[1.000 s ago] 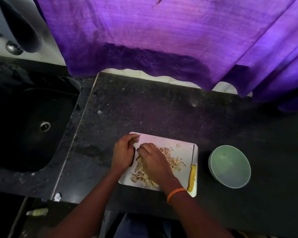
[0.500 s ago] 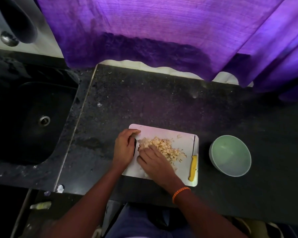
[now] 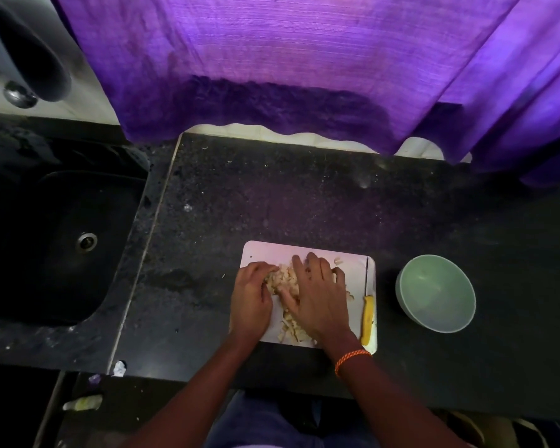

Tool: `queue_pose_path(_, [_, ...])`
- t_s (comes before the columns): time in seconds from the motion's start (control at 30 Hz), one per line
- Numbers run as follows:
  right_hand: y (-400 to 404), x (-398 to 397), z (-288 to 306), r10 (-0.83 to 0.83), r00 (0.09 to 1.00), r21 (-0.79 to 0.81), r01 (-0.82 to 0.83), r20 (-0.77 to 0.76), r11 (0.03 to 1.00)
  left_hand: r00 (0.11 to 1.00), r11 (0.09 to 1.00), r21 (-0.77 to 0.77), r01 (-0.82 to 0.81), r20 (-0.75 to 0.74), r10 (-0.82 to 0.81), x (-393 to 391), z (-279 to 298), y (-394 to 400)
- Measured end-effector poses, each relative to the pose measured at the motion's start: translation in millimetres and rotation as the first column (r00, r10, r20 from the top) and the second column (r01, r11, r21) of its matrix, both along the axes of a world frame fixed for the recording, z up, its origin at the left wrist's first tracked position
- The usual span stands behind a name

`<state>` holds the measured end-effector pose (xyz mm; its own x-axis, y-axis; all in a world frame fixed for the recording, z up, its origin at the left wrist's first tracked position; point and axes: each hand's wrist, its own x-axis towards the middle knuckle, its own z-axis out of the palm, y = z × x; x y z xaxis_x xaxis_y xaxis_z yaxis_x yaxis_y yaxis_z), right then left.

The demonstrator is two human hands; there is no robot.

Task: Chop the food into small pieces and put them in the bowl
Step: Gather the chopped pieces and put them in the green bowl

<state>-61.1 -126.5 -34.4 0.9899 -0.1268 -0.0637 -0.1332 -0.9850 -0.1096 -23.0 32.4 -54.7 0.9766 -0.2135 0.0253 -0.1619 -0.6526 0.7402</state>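
Pale chopped food (image 3: 283, 281) between left hand (image 3: 251, 299) and right hand (image 3: 319, 299) on board (image 3: 353, 270).

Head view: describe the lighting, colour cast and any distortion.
Head view: dim light with a purple cast from the curtain tinting the far edge of the cutting board; the sink is nearly lost in shadow; wide-angle bending curves the counter edges; both hands and the green bowl stay reasonably sharp.

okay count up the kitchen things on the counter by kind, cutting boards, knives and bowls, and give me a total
Cutting board: 1
Knife: 1
Bowl: 1
Total: 3
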Motion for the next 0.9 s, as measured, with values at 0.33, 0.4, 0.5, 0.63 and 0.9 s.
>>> queue_pose_path(0.33, [5.9, 7.3, -14.9, 0.195, 0.981, 0.015, -0.195, 0.0, 0.981, 0.998, 0.998, 0.014, -0.062, -0.003, 0.062, -5.6, 8.2, -10.7])
queue_pose_path(0.4, [6.2, 6.2, -19.0, 0.224, 0.975, 0.0, -0.224, -0.001, 0.975, 0.999, 0.998, 0.022, -0.05, -0.002, 0.05, -6.7, 9.5, -14.1])
queue_pose_path(0.5, [2.5, 3.1, -25.3, 0.279, 0.96, -0.014, -0.278, 0.034, 0.96, 1.0, 0.999, 0.02, -0.029, -0.005, 0.029, -8.5, 8.8, -20.3])
queue_pose_path(0.63, [-3.2, 4.7, -22.9, 0.212, 0.971, 0.075, -0.22, 0.107, 0.973, 0.999, 0.999, -0.034, -0.025, -0.049, 0.023, -6.7, 10.6, -24.4])
queue_pose_path(0.9, [-15.5, 10.3, 15.4, -0.423, 0.905, 0.743, 0.253, 0.045, 0.619, 0.999, 0.999, -0.018, -0.038, 0.015, 0.038, 6.0, 24.0, -24.1])
